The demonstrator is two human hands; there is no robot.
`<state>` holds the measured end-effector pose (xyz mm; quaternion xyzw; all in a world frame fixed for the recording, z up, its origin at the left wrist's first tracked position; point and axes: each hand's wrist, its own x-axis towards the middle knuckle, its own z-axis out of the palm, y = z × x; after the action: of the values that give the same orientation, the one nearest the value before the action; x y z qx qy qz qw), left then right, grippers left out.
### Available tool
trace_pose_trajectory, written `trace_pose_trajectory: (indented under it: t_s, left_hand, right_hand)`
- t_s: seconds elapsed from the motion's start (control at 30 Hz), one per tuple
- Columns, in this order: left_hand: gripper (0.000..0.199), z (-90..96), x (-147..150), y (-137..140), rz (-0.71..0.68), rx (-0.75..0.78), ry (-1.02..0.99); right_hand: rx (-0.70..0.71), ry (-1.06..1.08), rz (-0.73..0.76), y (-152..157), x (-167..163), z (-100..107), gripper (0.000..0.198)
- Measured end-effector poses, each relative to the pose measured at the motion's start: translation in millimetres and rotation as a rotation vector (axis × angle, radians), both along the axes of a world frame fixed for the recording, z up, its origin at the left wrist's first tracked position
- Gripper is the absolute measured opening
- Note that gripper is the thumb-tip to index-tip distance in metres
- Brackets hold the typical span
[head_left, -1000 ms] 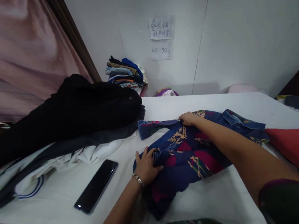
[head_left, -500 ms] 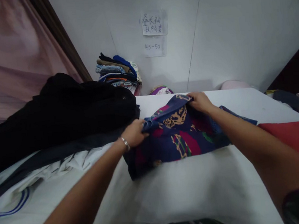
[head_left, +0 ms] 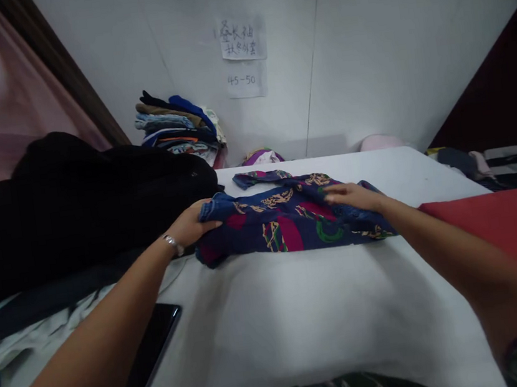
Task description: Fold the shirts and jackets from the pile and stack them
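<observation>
- what's biggest?
- the white desk (head_left: 311, 312), with a heap of black clothing (head_left: 93, 195) on its left.
- and the patterned garment (head_left: 285, 221)?
- on the desk, right of the heap. the left grip (head_left: 191, 225) pinches its blue denim end; the right grip (head_left: 354, 197) is loose over it, contact unclear.
- anything smaller?
- a silver bracelet (head_left: 173, 245) behind the left grip.
</observation>
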<state>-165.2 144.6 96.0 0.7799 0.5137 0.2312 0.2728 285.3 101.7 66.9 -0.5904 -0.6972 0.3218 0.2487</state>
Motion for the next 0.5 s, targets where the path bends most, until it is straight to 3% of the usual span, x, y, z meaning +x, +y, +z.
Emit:
trace_pose_trajectory:
  t_s: [0.1,0.23,0.33,0.4,0.5]
  left_hand:
    - [0.072,7.9,-16,-37,-0.025,-0.058,-0.057]
    - [0.045,5.2,-26,-94,-0.112,-0.013,-0.013]
    - [0.025,-16.7,-33,-131,-0.170,-0.034,0.108]
    - [0.025,-36.2,-38,-149,-0.165,-0.050,0.179]
    - [0.031,-59.9,-44,-162,-0.139,-0.020,0.212]
  right_hand:
    - [-0.029,-0.069,0.065,-70,31,-23,0.066]
    - [0.179,-0.341,0.111,-131,56,-63,0.069]
    - [0.341,-0.473,0.044,-148,63,-87,0.057]
    - [0.398,-0.481,-0.037,-152,67,-95,0.054]
    - [0.389,-0.347,-0.301,-154,80,-95,0.058]
